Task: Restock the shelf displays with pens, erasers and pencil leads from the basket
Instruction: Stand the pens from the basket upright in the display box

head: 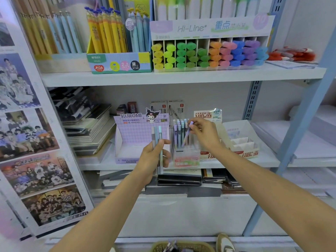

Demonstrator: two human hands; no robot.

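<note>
While the left hand grips spare pens mid-frame, the right hand pinches one purple pen, seemingly to slot into the display box.

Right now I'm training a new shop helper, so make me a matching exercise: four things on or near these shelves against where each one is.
Things:
1. Kuromi box
2. purple pen
3. highlighter display
4. basket

Places:
A. on the upper shelf
B. pinched in the right hand
C. at the bottom edge of the view
D. on the middle shelf, behind the left hand holding pens

Pairs: 1-D, 2-B, 3-A, 4-C
</note>
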